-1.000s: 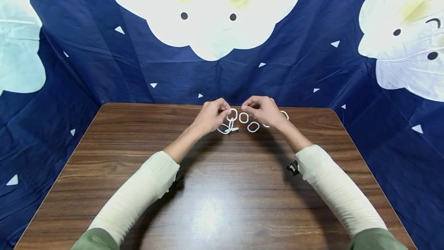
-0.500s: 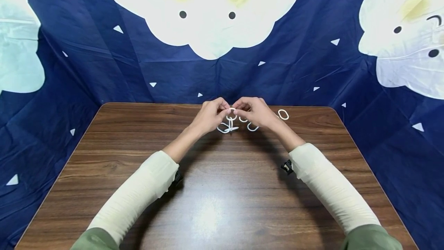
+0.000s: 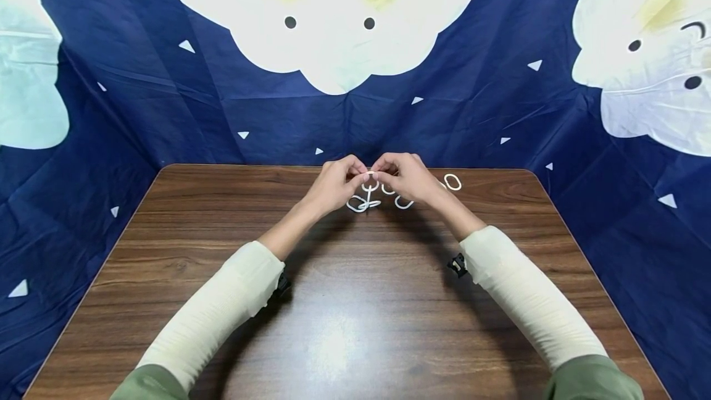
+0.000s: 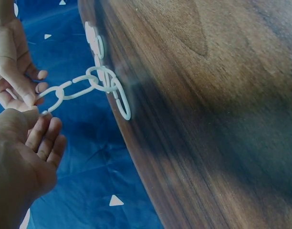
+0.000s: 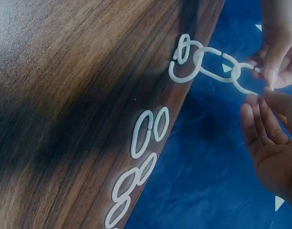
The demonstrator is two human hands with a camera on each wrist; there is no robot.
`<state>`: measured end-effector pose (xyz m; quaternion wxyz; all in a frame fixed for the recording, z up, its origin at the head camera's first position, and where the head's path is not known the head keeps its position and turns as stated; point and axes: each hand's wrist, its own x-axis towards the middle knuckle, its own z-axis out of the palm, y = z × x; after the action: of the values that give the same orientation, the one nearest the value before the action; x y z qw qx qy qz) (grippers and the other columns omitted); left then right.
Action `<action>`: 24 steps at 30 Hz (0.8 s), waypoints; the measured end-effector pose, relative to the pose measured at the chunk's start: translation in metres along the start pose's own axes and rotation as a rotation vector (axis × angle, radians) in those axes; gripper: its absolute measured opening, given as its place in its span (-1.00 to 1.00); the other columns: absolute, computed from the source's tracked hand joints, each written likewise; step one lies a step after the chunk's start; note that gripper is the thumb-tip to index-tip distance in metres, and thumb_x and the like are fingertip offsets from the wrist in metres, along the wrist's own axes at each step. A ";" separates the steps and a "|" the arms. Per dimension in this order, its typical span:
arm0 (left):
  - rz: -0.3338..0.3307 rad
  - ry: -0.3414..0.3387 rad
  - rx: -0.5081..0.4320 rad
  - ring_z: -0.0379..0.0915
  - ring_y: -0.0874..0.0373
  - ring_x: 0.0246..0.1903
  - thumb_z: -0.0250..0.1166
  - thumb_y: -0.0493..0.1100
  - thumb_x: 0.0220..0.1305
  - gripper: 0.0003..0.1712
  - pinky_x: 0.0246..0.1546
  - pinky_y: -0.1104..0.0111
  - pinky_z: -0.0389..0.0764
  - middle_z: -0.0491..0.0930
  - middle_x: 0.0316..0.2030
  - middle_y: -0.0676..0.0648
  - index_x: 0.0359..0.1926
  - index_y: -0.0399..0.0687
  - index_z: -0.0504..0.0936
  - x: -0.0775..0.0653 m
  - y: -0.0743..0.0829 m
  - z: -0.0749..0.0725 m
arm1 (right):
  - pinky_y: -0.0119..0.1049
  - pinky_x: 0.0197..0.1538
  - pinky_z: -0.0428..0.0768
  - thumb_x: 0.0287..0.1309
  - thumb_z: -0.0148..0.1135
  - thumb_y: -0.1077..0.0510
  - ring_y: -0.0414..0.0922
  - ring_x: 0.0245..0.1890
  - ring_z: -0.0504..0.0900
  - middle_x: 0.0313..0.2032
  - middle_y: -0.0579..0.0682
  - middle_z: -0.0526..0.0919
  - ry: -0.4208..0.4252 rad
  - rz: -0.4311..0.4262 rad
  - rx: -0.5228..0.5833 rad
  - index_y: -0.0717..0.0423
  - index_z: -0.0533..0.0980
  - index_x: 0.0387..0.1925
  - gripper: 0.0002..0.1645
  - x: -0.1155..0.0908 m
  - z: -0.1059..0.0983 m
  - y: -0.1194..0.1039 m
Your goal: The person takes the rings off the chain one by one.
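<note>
A short chain of white, split plastic chain links (image 5: 213,75) hangs from my hands at the table's far edge. Its lower links (image 4: 123,107) rest on the wood. From the left, my left hand (image 3: 335,185) pinches the top link (image 4: 56,104) between thumb and fingertips. Close beside it, my right hand (image 3: 408,176) pinches at the same link from the right, the fingertips of both hands almost meeting. What lies directly between the fingertips is hidden. In the right wrist view, several loose white links (image 5: 135,143) lie in a staggered row near my right hand.
The wood-grain table (image 3: 333,301) ends just beyond both hands. Behind it hangs a dark blue cloth (image 3: 266,110) with white clouds. One loose ring (image 3: 460,184) lies right of my right wrist. A small black device (image 3: 458,265) sits under the right sleeve.
My right hand has moved left from over the loose links to meet the left hand at the top link. The left hand has stayed nearly in place.
</note>
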<state>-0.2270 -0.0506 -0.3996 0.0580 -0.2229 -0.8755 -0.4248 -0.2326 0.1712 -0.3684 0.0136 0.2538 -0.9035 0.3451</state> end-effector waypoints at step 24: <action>-0.063 -0.018 0.031 0.78 0.05 -0.15 0.51 -0.13 0.53 -0.82 0.02 0.16 0.74 0.88 -0.19 -0.11 -0.06 -0.16 0.77 -0.010 -0.010 0.004 | -0.30 -0.10 0.63 0.51 0.44 0.15 -0.07 -0.21 0.81 -0.18 0.05 0.90 0.035 0.063 -0.016 0.09 0.80 -0.07 -0.88 0.001 -0.007 -0.002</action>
<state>-0.2221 -0.0563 -0.4120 0.0401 -0.1979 -0.8890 -0.4109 -0.2336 0.1738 -0.3611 0.0205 0.2191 -0.9134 0.3423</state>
